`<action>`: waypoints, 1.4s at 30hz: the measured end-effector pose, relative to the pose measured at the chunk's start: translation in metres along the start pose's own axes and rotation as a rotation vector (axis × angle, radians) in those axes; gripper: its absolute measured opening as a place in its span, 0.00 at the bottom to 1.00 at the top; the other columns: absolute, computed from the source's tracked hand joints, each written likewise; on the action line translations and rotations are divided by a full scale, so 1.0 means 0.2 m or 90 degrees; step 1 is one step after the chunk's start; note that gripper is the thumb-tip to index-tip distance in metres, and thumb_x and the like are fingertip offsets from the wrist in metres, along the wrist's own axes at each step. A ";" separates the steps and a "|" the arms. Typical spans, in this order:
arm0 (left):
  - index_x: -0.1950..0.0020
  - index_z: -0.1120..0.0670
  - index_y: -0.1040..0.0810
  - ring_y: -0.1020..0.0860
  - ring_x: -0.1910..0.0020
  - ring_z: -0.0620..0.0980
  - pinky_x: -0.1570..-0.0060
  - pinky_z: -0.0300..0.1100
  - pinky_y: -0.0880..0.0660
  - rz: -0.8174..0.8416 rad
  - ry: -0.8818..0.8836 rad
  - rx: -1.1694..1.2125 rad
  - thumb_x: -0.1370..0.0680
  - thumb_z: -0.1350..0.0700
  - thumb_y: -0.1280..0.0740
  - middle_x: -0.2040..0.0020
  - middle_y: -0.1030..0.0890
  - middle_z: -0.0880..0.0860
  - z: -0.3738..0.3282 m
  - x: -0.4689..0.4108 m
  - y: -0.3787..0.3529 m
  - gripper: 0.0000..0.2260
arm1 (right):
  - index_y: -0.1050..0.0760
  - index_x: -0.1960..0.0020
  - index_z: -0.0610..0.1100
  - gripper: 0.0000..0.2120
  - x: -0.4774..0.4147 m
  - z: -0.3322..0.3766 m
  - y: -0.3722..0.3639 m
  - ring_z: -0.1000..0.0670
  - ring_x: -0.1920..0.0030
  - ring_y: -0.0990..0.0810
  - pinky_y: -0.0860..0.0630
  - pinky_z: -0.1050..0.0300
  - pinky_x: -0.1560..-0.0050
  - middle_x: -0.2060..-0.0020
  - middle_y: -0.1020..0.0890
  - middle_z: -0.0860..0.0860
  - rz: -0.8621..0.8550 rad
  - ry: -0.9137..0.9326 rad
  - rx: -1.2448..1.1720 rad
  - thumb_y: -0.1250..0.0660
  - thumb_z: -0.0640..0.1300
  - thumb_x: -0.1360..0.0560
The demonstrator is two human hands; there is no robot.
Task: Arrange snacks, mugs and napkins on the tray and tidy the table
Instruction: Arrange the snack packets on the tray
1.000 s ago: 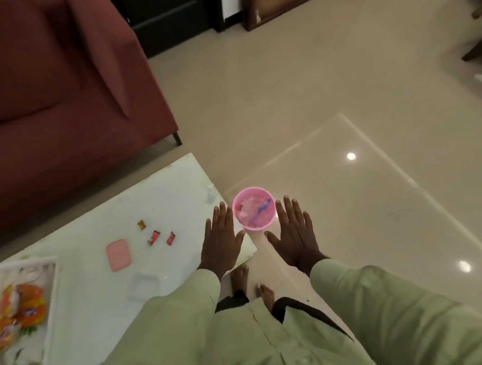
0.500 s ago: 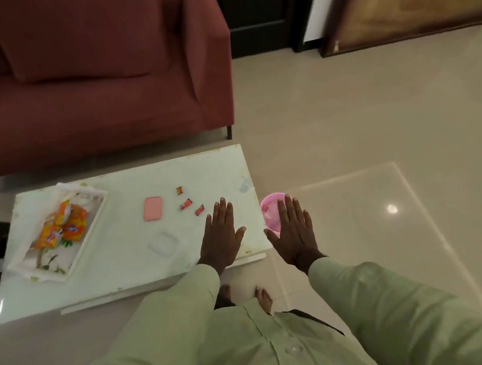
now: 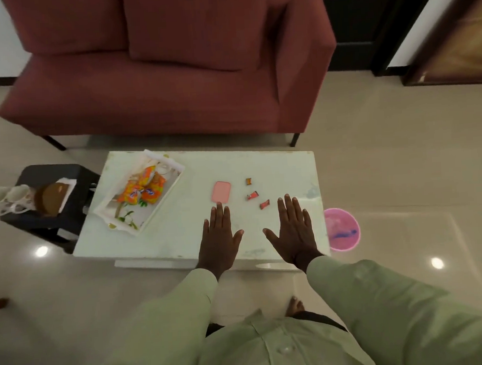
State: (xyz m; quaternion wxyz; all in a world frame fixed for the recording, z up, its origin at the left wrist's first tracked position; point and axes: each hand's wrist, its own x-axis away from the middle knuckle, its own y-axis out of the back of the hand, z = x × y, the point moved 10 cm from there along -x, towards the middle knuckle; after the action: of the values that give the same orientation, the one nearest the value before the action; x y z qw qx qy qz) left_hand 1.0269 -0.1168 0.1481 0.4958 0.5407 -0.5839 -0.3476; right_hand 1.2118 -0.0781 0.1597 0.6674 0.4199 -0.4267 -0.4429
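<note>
A white floral tray [image 3: 123,217] lies on the left of the white table [image 3: 180,231] with orange snack packets [image 3: 143,189] in it. A flat pink lid [image 3: 221,192] and three small wrapped sweets [image 3: 252,195] lie in the table's middle. My left hand [image 3: 219,240] and my right hand [image 3: 295,229] hover flat over the near part of the table, fingers spread, holding nothing. Mugs [image 3: 8,196] stand on a dark side stool [image 3: 53,222] to the left, beside a brown round thing [image 3: 50,199] on white napkins.
A pink bin [image 3: 343,229] with wrappers stands on the floor at the table's right end. A red sofa [image 3: 172,87] runs behind the table. Glossy tiled floor surrounds everything, and my bare foot [image 3: 295,306] shows below.
The view has swung left, from the pink bin to the whole table, the tray and the side stool. Both hands stay flat and empty, now over the table.
</note>
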 end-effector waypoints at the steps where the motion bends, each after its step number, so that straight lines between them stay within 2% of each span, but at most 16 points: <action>1: 0.21 0.58 0.54 0.56 0.21 0.55 0.24 0.53 0.50 0.003 0.002 -0.003 0.19 0.42 0.48 0.20 0.57 0.57 0.11 0.03 0.02 0.33 | 0.57 0.19 0.44 0.42 0.00 0.11 -0.03 0.45 0.20 0.60 0.55 0.43 0.22 0.19 0.57 0.47 0.003 0.004 0.001 0.45 0.64 0.23; 8: 0.20 0.58 0.54 0.56 0.21 0.55 0.24 0.53 0.50 -0.006 0.051 0.000 0.18 0.42 0.47 0.20 0.57 0.57 0.84 0.13 0.18 0.33 | 0.58 0.19 0.44 0.42 -0.04 0.74 -0.23 0.45 0.20 0.59 0.55 0.44 0.22 0.19 0.57 0.46 0.013 0.025 0.008 0.45 0.65 0.23; 13: 0.21 0.57 0.53 0.56 0.21 0.55 0.24 0.54 0.49 -0.007 0.073 0.026 0.18 0.42 0.47 0.20 0.56 0.57 1.13 0.14 0.26 0.32 | 0.58 0.19 0.44 0.42 -0.11 1.01 -0.31 0.46 0.20 0.60 0.56 0.44 0.21 0.19 0.57 0.47 0.023 0.044 0.012 0.46 0.65 0.23; 25: 0.21 0.57 0.54 0.56 0.21 0.54 0.24 0.53 0.50 0.000 0.130 0.068 0.19 0.42 0.46 0.20 0.55 0.56 1.44 -0.11 0.38 0.33 | 0.58 0.19 0.45 0.41 -0.46 1.26 -0.36 0.45 0.20 0.59 0.57 0.44 0.22 0.20 0.56 0.46 0.056 0.095 0.050 0.48 0.66 0.23; 34: 0.21 0.55 0.51 0.53 0.21 0.54 0.25 0.53 0.47 0.039 0.174 0.107 0.19 0.40 0.47 0.20 0.51 0.55 1.67 -0.25 0.39 0.32 | 0.57 0.19 0.45 0.41 -0.67 1.43 -0.44 0.46 0.20 0.57 0.54 0.46 0.22 0.19 0.54 0.47 0.096 0.111 0.001 0.46 0.65 0.22; 37: 0.21 0.54 0.45 0.45 0.22 0.54 0.26 0.52 0.42 0.056 0.197 0.179 0.19 0.41 0.45 0.21 0.43 0.54 1.77 -0.32 0.41 0.30 | 0.56 0.19 0.44 0.41 -0.74 1.48 -0.51 0.46 0.20 0.51 0.52 0.48 0.22 0.20 0.48 0.47 0.126 0.046 -0.084 0.42 0.63 0.22; 39: 0.23 0.54 0.39 0.36 0.26 0.53 0.29 0.51 0.35 0.067 0.223 0.256 0.19 0.42 0.43 0.24 0.34 0.54 1.89 -0.38 0.44 0.28 | 0.53 0.19 0.44 0.40 -0.79 1.54 -0.55 0.46 0.22 0.44 0.47 0.50 0.24 0.21 0.42 0.46 0.129 -0.005 -0.146 0.40 0.61 0.22; 42: 0.27 0.54 0.32 0.29 0.30 0.53 0.31 0.51 0.32 0.126 0.225 0.325 0.19 0.44 0.42 0.29 0.27 0.54 2.07 -0.51 0.46 0.23 | 0.49 0.20 0.46 0.38 -0.88 1.66 -0.63 0.46 0.25 0.37 0.40 0.49 0.26 0.24 0.34 0.47 0.141 -0.091 -0.239 0.37 0.59 0.22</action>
State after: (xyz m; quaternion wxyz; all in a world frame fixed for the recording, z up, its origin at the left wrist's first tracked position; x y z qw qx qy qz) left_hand 0.5974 -0.0549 0.1039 0.4693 0.6400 -0.6071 -0.0407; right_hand 0.8268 -0.0044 0.1001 0.7465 0.2065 -0.4264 -0.4671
